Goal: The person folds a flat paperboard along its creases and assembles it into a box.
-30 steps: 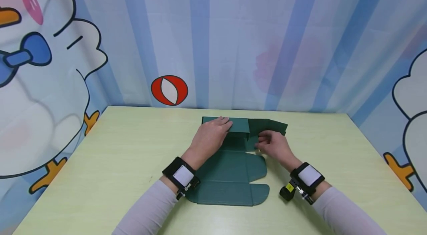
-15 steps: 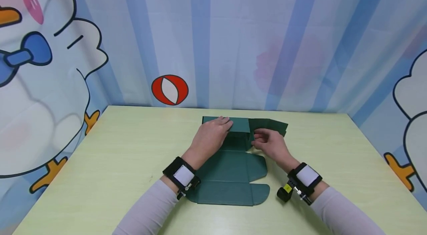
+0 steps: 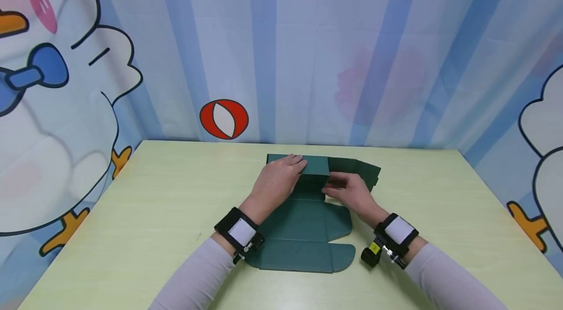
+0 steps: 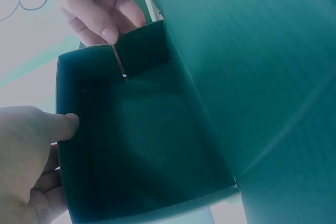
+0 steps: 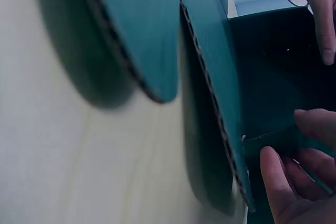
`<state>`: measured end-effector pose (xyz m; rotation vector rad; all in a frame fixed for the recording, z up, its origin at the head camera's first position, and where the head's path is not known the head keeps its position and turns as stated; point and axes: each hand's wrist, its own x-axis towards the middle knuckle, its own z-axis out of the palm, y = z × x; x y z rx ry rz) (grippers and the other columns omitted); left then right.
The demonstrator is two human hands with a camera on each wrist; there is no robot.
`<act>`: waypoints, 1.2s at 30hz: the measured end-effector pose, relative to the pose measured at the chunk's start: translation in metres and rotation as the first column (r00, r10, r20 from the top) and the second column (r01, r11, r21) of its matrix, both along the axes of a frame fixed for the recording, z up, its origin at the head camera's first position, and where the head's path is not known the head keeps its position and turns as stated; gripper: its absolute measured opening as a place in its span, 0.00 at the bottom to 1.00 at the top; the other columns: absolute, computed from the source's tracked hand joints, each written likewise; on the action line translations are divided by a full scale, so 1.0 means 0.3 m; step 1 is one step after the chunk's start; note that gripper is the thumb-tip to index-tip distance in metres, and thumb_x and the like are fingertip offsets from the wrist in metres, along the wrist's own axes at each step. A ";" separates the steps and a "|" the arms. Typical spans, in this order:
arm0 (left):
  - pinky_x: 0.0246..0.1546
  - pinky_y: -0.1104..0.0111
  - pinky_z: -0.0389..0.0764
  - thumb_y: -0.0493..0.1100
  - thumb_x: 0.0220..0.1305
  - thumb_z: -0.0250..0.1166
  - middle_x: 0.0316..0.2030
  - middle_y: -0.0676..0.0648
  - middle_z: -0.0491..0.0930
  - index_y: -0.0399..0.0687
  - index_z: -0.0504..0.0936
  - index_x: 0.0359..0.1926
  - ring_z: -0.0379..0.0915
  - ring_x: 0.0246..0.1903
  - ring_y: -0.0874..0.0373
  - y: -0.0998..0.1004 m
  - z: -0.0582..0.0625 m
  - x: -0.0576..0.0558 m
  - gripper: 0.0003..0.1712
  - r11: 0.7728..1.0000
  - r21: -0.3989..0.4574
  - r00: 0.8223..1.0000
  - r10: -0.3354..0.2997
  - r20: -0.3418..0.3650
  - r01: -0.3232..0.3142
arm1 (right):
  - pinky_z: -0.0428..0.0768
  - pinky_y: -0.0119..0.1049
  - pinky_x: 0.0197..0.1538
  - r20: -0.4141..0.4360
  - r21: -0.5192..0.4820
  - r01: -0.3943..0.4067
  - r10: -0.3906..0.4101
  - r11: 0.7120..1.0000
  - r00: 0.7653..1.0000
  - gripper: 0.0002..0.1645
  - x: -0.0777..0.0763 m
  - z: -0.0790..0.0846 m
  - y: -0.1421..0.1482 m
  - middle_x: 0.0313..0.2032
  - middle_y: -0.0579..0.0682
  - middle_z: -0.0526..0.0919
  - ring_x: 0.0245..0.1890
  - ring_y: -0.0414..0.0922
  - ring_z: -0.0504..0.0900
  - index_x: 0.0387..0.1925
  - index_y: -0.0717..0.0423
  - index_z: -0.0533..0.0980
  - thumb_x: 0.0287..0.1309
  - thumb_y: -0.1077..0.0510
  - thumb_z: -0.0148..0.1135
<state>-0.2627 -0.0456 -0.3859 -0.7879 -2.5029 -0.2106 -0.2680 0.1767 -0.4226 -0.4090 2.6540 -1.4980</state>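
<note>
A dark green cardboard box (image 3: pixel 294 224), partly folded, lies on the table; its far end stands up as walls and its near panels lie flat. My left hand (image 3: pixel 279 178) grips the far wall from above. In the left wrist view, the left thumb (image 4: pixel 67 126) lies over that wall's rim, with the fingers outside. My right hand (image 3: pixel 352 195) pinches the right side wall (image 4: pixel 142 45), where two flaps meet at a slit. In the right wrist view, the right fingers (image 5: pixel 312 121) sit at the wall's edge. A long flap (image 3: pixel 368 171) sticks out to the right behind the right hand.
Two rounded flaps (image 3: pixel 338 218) stick out from the box's right side, close to the right wrist. The pale wooden table (image 3: pixel 176 192) ends at a printed curtain (image 3: pixel 294 55) behind the box. A camera is strapped to each wrist.
My right hand has moved left, bringing the right side flap in against the box's far end. The long flap behind it has shifted slightly. The left hand has stayed in place.
</note>
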 end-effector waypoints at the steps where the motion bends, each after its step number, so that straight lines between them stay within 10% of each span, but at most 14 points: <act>1: 0.56 0.62 0.82 0.42 0.67 0.65 0.56 0.47 0.84 0.48 0.83 0.58 0.81 0.57 0.53 0.000 0.000 0.000 0.19 1.000 0.001 1.000 -0.001 0.001 0.001 | 0.85 0.45 0.53 -0.006 0.011 -0.007 0.007 1.000 1.000 0.27 -0.002 0.000 -0.004 0.54 0.61 0.84 0.56 0.56 0.82 0.62 0.59 0.75 0.62 0.57 0.66; 18: 0.54 0.62 0.83 0.42 0.66 0.66 0.55 0.47 0.84 0.48 0.83 0.57 0.82 0.55 0.53 0.002 0.000 0.007 0.18 1.000 0.006 1.000 -0.003 -0.010 0.003 | 0.87 0.44 0.41 -0.217 0.311 -0.063 0.135 0.948 0.967 0.16 -0.034 -0.005 -0.054 0.43 0.59 0.88 0.39 0.53 0.89 0.45 0.60 0.84 0.57 0.57 0.70; 36: 0.55 0.63 0.83 0.42 0.66 0.66 0.56 0.48 0.83 0.50 0.83 0.58 0.81 0.57 0.54 0.000 0.004 0.009 0.19 1.000 -0.013 1.000 0.008 0.001 -0.008 | 0.87 0.44 0.42 -0.279 0.377 -0.092 0.207 0.922 0.938 0.21 -0.048 -0.021 -0.073 0.40 0.55 0.88 0.38 0.51 0.88 0.48 0.61 0.80 0.53 0.58 0.73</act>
